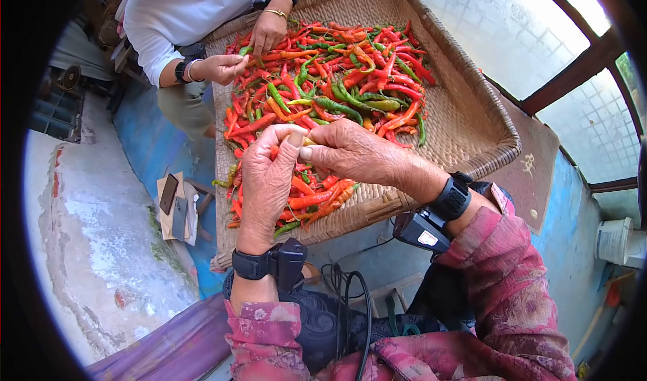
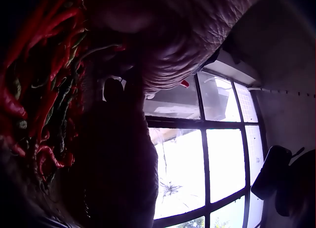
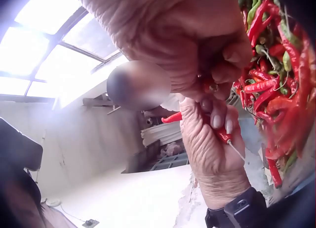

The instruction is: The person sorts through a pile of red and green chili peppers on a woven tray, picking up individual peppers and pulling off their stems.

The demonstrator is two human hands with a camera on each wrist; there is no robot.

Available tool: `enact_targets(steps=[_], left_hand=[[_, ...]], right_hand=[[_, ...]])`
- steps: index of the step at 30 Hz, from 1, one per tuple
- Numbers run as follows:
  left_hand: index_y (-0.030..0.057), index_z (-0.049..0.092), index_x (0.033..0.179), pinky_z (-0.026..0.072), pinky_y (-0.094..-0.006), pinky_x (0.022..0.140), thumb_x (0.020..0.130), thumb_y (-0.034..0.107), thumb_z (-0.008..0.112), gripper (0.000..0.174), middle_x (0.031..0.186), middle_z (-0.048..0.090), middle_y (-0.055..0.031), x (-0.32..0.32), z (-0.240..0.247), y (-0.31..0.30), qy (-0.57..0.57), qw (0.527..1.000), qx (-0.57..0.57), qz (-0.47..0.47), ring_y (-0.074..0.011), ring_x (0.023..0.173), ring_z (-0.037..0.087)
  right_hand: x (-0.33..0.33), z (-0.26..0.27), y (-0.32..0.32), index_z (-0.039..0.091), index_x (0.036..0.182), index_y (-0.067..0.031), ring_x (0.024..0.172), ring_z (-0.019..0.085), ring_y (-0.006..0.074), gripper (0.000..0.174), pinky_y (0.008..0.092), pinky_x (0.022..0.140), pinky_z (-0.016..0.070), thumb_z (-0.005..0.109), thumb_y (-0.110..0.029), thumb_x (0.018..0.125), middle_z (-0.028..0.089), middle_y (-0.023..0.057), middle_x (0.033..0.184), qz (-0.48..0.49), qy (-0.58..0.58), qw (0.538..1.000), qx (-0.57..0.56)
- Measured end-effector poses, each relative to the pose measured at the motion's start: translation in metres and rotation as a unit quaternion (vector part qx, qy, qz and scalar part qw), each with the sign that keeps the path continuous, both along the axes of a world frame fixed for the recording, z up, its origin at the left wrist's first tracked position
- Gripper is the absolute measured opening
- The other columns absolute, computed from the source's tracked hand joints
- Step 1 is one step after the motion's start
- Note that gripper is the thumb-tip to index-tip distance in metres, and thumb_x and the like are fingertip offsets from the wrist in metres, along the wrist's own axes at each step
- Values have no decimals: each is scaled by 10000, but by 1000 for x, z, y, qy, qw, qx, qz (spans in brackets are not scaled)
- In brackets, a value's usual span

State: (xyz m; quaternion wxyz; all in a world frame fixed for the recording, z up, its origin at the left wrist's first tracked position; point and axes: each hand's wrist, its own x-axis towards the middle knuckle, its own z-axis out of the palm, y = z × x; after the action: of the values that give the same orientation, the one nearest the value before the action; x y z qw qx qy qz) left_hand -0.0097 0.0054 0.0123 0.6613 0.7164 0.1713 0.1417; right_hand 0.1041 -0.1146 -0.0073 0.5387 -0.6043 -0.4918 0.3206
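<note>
Over the near side of a heap of red, orange and green chili peppers (image 1: pixel 323 105), my two hands meet at the fingertips. My left hand (image 1: pixel 266 172) holds a red chili pepper (image 3: pixel 224 136) in its curled fingers, its pale stem sticking out in the right wrist view. My right hand (image 1: pixel 364 153) pinches a chili pepper whose red stem end (image 3: pixel 212 86) shows below its fingers; the rest is hidden. A small yellowish bit (image 1: pixel 308 141) shows between the thumbs in the head view. The left wrist view is mostly dark, with peppers at its left.
The peppers lie in a large woven basket tray (image 1: pixel 472 121) with a raised rim. Across it, another person's hands (image 1: pixel 222 69) hold a green pepper (image 1: pixel 246 50). Two phones (image 1: pixel 169 194) lie on a small stool at the left. Black cables (image 1: pixel 350 293) hang by my lap.
</note>
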Motion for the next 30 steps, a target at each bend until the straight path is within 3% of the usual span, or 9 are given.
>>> enact_targets(steps=[5, 11, 15, 20, 23, 24, 25, 27, 30], left_hand=[[44, 541, 866, 354, -175, 546, 953, 212, 477, 200, 693, 491, 46, 2, -6, 1, -32, 996, 62, 60, -15, 615, 401], [38, 486, 1064, 421, -236, 678, 960, 410, 358, 408, 878, 541, -55, 2, -12, 4, -68, 994, 27, 77, -102, 767, 502], [24, 389, 1262, 445, -309, 890, 936, 541, 277, 621, 1145, 538, -144, 4, -9, -4, -92, 995, -21, 13, -189, 1026, 544], [6, 401, 1275, 406, -308, 928, 908, 606, 272, 715, 1159, 527, -154, 1, -8, -1, -43, 999, 3, -11, -209, 1082, 506], [-3, 440, 1240, 405, -287, 909, 924, 331, 519, 466, 1110, 552, -122, -3, -6, 20, 11, 993, 103, -47, -154, 1064, 506], [23, 508, 1171, 432, -323, 881, 848, 105, 601, 346, 1051, 576, -103, -7, -6, 23, 57, 990, 124, -24, -190, 1014, 538], [23, 508, 1171, 432, -323, 881, 848, 105, 601, 346, 1051, 576, -103, -11, -7, 26, 58, 990, 124, -25, -190, 1014, 538], [56, 563, 1106, 457, -380, 838, 768, 25, 598, 342, 1006, 576, -111, -19, -11, 31, 125, 806, 570, -98, -271, 972, 541], [71, 587, 1066, 460, -421, 804, 694, -22, 568, 384, 1056, 542, -124, -22, -30, 29, 117, 770, 618, -110, -317, 979, 504]], right_hand=[[1, 9, -2, 565, 737, 12, 610, 497, 71, 353, 253, 555, 428, 517, -288, 916, 564, 7, 658, 16, 67, 995, -67], [-8, 16, -1, 575, 782, 32, 569, 536, 103, 278, 279, 536, 456, 528, -223, 882, 578, 50, 626, -114, 107, 986, -52], [-17, 6, 7, 571, 821, 0, 631, 532, 79, 288, 253, 551, 453, 528, -275, 894, 558, 35, 692, -43, 99, 993, 54], [-18, 12, 0, 576, 879, -15, 543, 522, 81, 294, 225, 493, 443, 538, -306, 891, 557, 19, 687, 40, 220, 972, -67], [2, 25, -6, 592, 889, -26, 486, 504, 63, 251, 196, 428, 396, 562, -275, 880, 587, 34, 652, -41, 282, 957, -53], [12, 22, -7, 566, 821, -47, 453, 481, 56, 259, 178, 406, 371, 564, -298, 887, 605, 54, 671, -109, 277, 952, -64], [21, 18, -6, 532, 798, -63, 474, 484, 59, 280, 188, 418, 387, 548, -323, 900, 602, 47, 662, -125, 369, 919, 56], [34, 17, -9, 539, 859, -64, 538, 486, 38, 261, 169, 470, 405, 536, -320, 908, 559, 1, 687, -214, 541, 795, 172], [40, 9, -12, 551, 933, -45, 558, 473, 33, 262, 169, 487, 398, 525, -306, 917, 557, -7, 691, -193, 570, 781, 166]])
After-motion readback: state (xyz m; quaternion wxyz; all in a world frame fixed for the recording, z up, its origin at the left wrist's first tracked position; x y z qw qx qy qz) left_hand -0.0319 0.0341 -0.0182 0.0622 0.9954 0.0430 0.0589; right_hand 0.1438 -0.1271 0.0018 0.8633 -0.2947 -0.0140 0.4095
